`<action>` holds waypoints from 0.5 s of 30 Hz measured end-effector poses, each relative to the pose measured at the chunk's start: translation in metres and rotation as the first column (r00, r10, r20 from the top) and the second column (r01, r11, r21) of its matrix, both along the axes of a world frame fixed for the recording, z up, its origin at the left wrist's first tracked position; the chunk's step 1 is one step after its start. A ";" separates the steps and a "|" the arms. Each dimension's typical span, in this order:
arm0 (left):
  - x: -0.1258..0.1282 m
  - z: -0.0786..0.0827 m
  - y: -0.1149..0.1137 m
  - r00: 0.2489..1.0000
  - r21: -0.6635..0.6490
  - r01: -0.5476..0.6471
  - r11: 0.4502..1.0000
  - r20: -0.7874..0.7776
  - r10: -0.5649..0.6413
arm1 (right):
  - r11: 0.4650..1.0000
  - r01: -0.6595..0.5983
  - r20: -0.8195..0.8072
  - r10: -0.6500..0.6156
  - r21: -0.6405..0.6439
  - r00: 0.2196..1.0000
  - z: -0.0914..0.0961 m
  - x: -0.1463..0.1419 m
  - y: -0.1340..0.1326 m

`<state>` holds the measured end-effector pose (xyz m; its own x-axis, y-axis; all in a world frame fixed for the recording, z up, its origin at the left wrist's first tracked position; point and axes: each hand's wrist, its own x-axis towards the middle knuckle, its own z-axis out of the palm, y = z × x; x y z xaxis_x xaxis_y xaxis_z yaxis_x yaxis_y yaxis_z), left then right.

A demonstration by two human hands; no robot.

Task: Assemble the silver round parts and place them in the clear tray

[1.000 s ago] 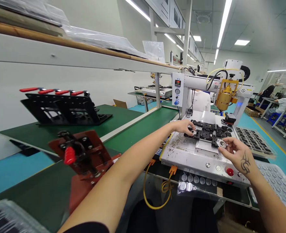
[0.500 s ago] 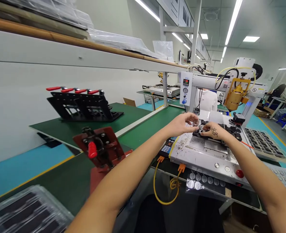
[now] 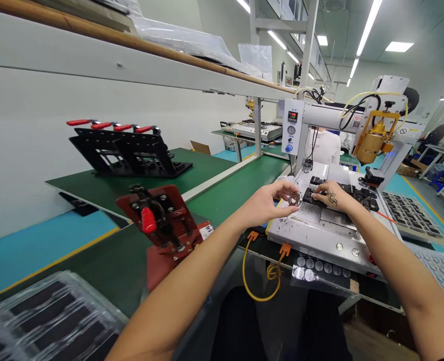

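Observation:
My left hand pinches a small round ring-shaped part just off the left edge of the white machine bed. My right hand, tattooed on its back, rests with fingers curled on the left end of a black fixture that holds several small round parts. Whether those fingers grip a part is hidden.
A dispensing machine with a brass head and control box stands over the bed. A red toggle clamp and a black clamp rack sit on green benches at left. Part trays lie at right; another tray at lower left. A strip of discs hangs below.
My left hand has drawn back toward me and to the left, carrying the ring part away from the fixture. My right hand stays on the fixture's left end. The view has tilted slightly.

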<state>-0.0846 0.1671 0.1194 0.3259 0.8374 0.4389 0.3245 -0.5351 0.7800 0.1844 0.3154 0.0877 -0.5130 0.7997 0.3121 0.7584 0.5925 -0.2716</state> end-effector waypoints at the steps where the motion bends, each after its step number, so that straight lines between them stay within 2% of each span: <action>1: 0.003 -0.001 -0.002 1.000 -0.004 0.007 1.000 0.019 -0.007 | 1.000 0.010 -0.006 -0.010 0.016 1.000 0.001 -0.001 -0.002; 3: 0.010 -0.004 -0.007 0.997 -0.018 0.037 0.999 0.070 -0.036 | 0.998 0.040 -0.026 -0.039 0.047 0.999 0.004 0.001 -0.013; 5: 0.015 -0.010 -0.013 0.992 -0.040 0.053 0.998 0.115 -0.048 | 0.990 0.075 -0.085 -0.065 0.117 0.994 0.008 0.015 -0.035; 9: 0.012 -0.038 -0.038 0.987 -0.107 -0.016 0.994 0.158 0.033 | 0.917 0.217 -0.353 -0.092 0.334 0.931 0.002 0.074 -0.115; 12: 0.003 -0.071 -0.058 0.981 -0.134 -0.089 0.987 0.159 0.110 | 0.832 0.454 -0.453 -0.286 0.320 0.844 -0.029 0.126 -0.181; 15: 0.002 -0.106 -0.070 0.984 -0.176 -0.106 0.979 0.126 0.129 | 0.738 0.619 -0.454 -0.469 0.269 0.757 -0.073 0.167 -0.217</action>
